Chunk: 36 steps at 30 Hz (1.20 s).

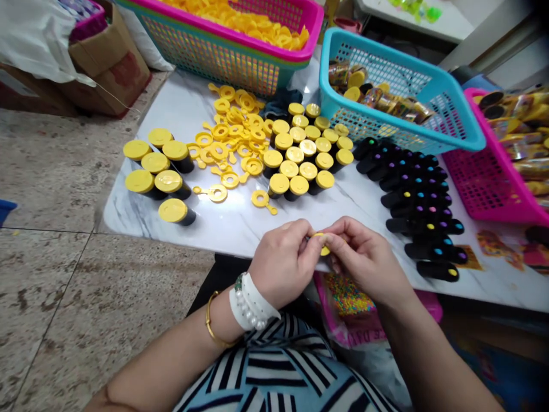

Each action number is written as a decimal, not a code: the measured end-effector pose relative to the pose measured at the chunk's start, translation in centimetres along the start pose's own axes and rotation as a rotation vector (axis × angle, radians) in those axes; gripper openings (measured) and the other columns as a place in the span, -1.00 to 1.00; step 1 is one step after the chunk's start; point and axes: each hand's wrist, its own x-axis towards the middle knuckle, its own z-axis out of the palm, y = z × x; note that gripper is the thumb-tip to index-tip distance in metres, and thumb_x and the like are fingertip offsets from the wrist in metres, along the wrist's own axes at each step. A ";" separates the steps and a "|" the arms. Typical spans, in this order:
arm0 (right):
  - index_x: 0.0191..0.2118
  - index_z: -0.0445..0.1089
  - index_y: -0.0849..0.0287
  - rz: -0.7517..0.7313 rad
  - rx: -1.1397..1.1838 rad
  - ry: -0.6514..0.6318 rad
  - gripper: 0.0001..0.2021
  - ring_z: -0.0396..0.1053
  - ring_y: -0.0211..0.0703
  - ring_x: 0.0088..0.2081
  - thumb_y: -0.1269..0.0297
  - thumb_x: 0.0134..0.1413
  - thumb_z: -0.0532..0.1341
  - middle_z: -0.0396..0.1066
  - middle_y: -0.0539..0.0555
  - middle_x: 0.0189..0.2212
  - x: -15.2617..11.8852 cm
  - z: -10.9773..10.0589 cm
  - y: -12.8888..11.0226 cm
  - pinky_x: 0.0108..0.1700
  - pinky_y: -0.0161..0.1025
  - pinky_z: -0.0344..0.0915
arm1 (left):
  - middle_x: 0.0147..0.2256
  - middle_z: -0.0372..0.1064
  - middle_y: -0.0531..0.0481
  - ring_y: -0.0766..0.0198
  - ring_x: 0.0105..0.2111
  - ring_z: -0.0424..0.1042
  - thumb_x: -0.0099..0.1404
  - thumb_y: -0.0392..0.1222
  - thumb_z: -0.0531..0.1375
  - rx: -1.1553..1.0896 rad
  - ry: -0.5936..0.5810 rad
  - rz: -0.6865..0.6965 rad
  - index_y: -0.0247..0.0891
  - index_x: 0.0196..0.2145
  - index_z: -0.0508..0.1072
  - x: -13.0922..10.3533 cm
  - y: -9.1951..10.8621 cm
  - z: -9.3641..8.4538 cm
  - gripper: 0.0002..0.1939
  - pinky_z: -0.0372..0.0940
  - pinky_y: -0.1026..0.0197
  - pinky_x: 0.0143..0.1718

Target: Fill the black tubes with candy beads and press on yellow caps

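Both hands meet at the table's front edge around a small yellow piece (pixel 322 246), mostly hidden by the fingers. My left hand (pixel 285 260) is closed on it, thumb pressed against its face. From the other side, my right hand (pixel 364 257) pinches the same piece. Just beyond lie loose yellow ring pieces with tabs (pixel 235 134), one single ring (pixel 260 198) being nearest the hands. Yellow-capped black cylinders (pixel 299 184) stand behind the hands, and another group (pixel 172 210) is at the left. To the right, black cylinders (pixel 436 270) with coloured dots lie in rows.
A pink-rimmed basket (pixel 306 55) of yellow pieces stands at the back. Beside it are a blue basket (pixel 465 129) and a pink basket (pixel 489 194) with wrapped items. Under the table edge, a pink tray (pixel 433 306) holds a bag of colourful beads (pixel 347 294). Cardboard boxes (pixel 105 68) sit at left.
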 end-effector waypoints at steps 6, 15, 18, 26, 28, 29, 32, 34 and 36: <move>-0.37 0.33 0.19 -0.022 0.100 0.010 -0.70 0.16 -0.38 -0.60 0.04 0.06 0.30 0.27 -0.10 -0.59 0.2 0.2 0.9 -0.59 -0.41 0.09 | -0.27 0.33 -0.05 0.25 -0.30 0.37 0.34 -0.10 0.13 0.101 0.110 0.091 -0.28 -0.12 0.39 -1.2 -0.7 1.1 -0.77 0.31 0.25 -0.34; -0.13 0.38 0.25 0.076 0.429 -0.215 -0.68 0.40 -0.25 -0.55 0.12 0.07 0.28 0.45 0.04 -0.55 0.4 -2.3 1.5 -0.54 -0.35 0.28 | -0.12 0.29 -0.08 0.21 -0.16 0.40 0.34 -0.16 0.16 0.166 0.135 0.220 -0.22 -0.05 0.36 -1.8 -1.4 1.6 -0.76 0.38 0.18 -0.14; -0.12 0.29 0.19 0.132 0.361 -0.331 -0.65 0.25 -0.35 -0.71 0.08 0.07 0.29 0.34 -0.11 -0.65 1.5 -2.7 0.5 -0.69 -0.44 0.10 | -0.15 0.30 -0.06 0.22 -0.18 0.40 0.32 -0.14 0.18 0.147 0.110 0.221 -0.22 -0.06 0.38 -1.6 -1.4 1.3 -0.75 0.37 0.19 -0.15; -0.27 0.16 0.11 -0.046 -0.163 -0.198 -0.81 0.12 -0.41 -0.63 0.17 0.20 0.18 0.18 -0.20 -0.64 1.5 -0.8 -1.4 -0.60 -0.46 0.02 | -0.32 0.30 0.01 0.27 -0.33 0.38 0.38 -0.09 0.11 0.183 0.076 0.156 -0.20 -0.09 0.40 -1.6 -1.7 1.8 -0.78 0.34 0.24 -0.28; -0.24 0.17 0.11 -0.075 -0.132 -0.166 -0.84 0.15 -0.38 -0.63 0.15 0.25 0.12 0.18 -0.19 -0.61 0.8 -0.2 -0.7 -0.60 -0.43 0.05 | -0.35 0.29 0.02 0.25 -0.37 0.37 0.39 -0.08 0.09 0.237 0.065 0.129 -0.20 -0.11 0.41 -1.6 -1.6 2.0 -0.78 0.33 0.23 -0.33; -0.20 0.17 0.10 -0.078 -0.093 -0.171 -0.83 0.15 -0.38 -0.64 0.13 0.26 0.10 0.17 -0.19 -0.60 0.4 0.0 -0.3 -0.60 -0.42 0.07 | -0.35 0.30 0.02 0.24 -0.37 0.37 0.38 -0.08 0.10 0.263 0.053 0.118 -0.20 -0.12 0.41 -1.7 -1.6 2.0 -0.79 0.33 0.22 -0.34; -0.08 0.22 0.12 -0.137 -0.068 -0.166 -0.74 0.21 -0.34 -0.55 0.14 0.20 0.18 0.20 -0.14 -0.52 -0.6 0.4 0.6 -0.53 -0.39 0.16 | -0.34 0.31 0.01 0.21 -0.37 0.39 0.30 -0.23 0.18 0.331 0.042 0.095 -0.22 -0.13 0.42 -1.7 -1.7 1.9 -0.82 0.33 0.20 -0.37; -0.07 0.27 0.13 -0.208 -0.146 -0.131 -0.74 0.24 -0.31 -0.46 0.21 0.14 0.24 0.24 -0.09 -0.46 -0.8 0.4 0.8 -0.44 -0.37 0.20 | -0.33 0.33 0.01 0.21 -0.37 0.40 0.23 -0.35 0.19 0.354 0.029 0.109 -0.22 -0.11 0.42 -1.7 -1.9 1.8 -0.75 0.34 0.21 -0.36; -0.13 0.32 0.14 -0.247 -0.229 -0.073 -0.81 0.25 -0.30 -0.44 0.27 0.13 0.23 0.28 -0.07 -0.46 -0.6 0.0 0.8 -0.42 -0.37 0.22 | -0.31 0.34 0.00 0.21 -0.34 0.42 0.21 -0.39 0.19 0.365 0.026 0.147 -0.22 -0.05 0.40 -1.7 -2.1 1.8 -0.67 0.35 0.21 -0.33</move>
